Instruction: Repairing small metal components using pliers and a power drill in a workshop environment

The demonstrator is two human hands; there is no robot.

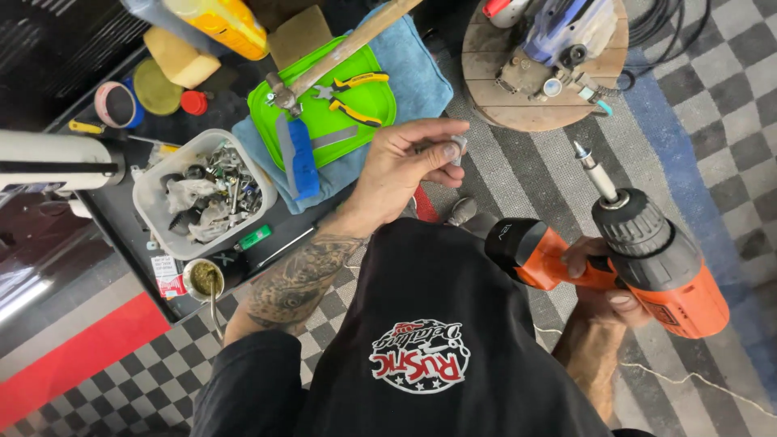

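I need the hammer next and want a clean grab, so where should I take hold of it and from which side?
Probably by the wooden handle, coming from the upper right. The hammer lies diagonally across the green tray, its metal head low on the left by the pliers, the handle angling clear past the tray's edge.

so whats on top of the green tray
On the green tray lie yellow-handled pliers, a hammer and a blue-handled tool. What lies beneath them is hidden.
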